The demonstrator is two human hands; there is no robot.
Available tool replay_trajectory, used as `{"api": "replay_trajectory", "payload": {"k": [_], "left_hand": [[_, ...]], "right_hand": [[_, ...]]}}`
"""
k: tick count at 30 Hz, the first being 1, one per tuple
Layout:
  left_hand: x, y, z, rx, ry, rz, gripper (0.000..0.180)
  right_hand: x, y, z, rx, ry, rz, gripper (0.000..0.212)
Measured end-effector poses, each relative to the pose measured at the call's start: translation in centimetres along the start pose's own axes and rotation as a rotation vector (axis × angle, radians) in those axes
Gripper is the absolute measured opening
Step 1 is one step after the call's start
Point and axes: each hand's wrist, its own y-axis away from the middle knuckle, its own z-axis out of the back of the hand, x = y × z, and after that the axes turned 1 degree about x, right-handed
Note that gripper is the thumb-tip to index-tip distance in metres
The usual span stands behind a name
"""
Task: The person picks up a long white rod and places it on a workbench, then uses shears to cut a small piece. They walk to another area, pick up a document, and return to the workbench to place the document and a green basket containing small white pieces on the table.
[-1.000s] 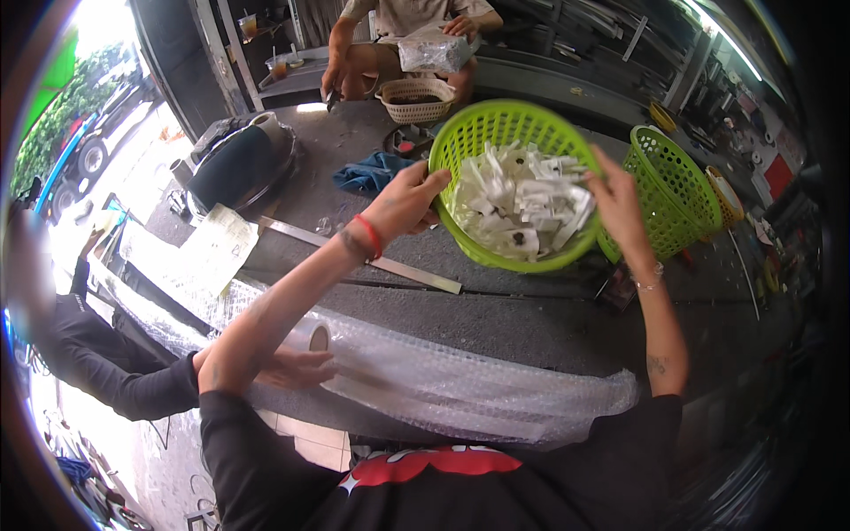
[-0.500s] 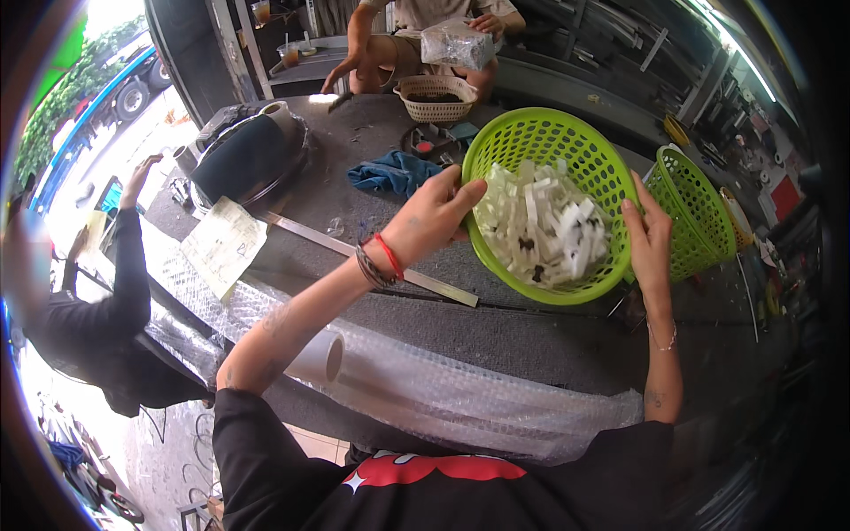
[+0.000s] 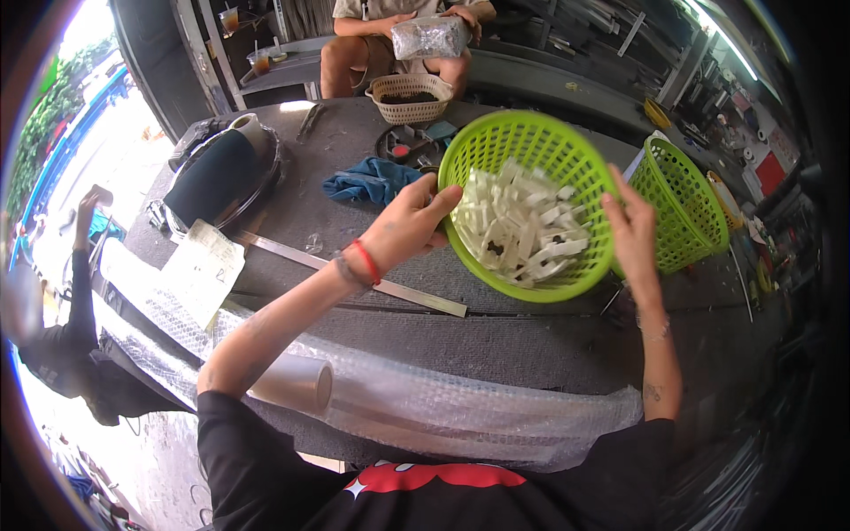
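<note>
Between my hands a round lime-green plastic basket [image 3: 518,142] is held over the table, tilted so that its inside faces me. Many short white plastic pieces [image 3: 522,221], a few with black bits, lie heaped in it. My left hand [image 3: 412,217] grips the left rim, thumb over the edge and the other fingers partly hidden behind it. On the right side, my right hand [image 3: 633,230] is closed on the rim, slightly blurred. Just right of it stands a second green basket [image 3: 682,199].
Across the grey table [image 3: 407,345], a person holds a wrapped package [image 3: 429,38] above a beige basket [image 3: 412,113] of dark bits. A blue cloth [image 3: 367,181], metal strip [image 3: 354,276], paper sheet [image 3: 202,265] and dark roll [image 3: 217,177] lie leftward. Bubble wrap [image 3: 469,416] spans the near edge.
The white pieces have shifted inside the basket, still between my hands. The person opposite has drawn one hand from the table to the package. The whole view has turned slightly.
</note>
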Motion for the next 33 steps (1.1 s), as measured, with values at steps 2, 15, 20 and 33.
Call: {"api": "replay_trajectory", "payload": {"k": [2, 15, 20, 33], "left_hand": [[-0.1, 0.1, -0.1, -0.009, -0.010, -0.011, 0.035], [0.2, -2.0, 1.5, 0.013, -0.060, -0.048, 0.036], [-0.8, -2.8, 1.1, 0.012, -0.061, -0.028, 0.034], [-0.2, -5.0, 2.0, -0.015, -0.066, -0.085, 0.034]], "right_hand": [[-0.3, -0.1, 0.7, -0.067, -0.111, 0.041, 0.038], [-2.0, -0.4, -1.0, 0.093, 0.153, -0.146, 0.039], [-1.9, -0.9, -1.2, 0.042, 0.183, -0.023, 0.040], [-3.6, -1.9, -1.7, -0.103, 0.068, -0.070, 0.038]]}}
